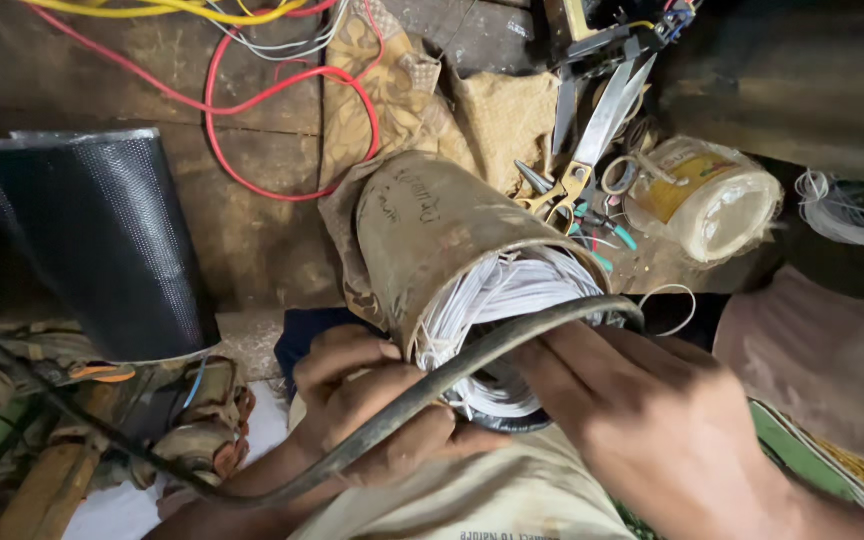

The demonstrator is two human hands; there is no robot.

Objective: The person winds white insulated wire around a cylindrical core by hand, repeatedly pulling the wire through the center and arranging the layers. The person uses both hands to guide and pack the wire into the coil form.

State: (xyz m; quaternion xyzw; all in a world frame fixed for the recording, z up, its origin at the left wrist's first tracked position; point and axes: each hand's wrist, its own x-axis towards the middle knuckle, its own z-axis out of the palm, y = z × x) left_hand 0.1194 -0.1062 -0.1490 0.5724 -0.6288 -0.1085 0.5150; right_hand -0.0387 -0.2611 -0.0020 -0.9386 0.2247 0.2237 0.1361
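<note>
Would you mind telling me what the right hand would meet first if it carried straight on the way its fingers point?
The right hand points up-left into the brown can's open end, so it would likely meet the white wire bundle packed inside first. Its fingertips already seem to touch it beside the dark cable, though depth is unclear.

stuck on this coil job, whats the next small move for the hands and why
Probably ease the right hand fingers deeper into the bundle of white wires to draw it out, while the left hand steadies the brown cardboard tube. The wires sit packed inside the tube's open end, and a dark cable crosses its mouth.
</note>
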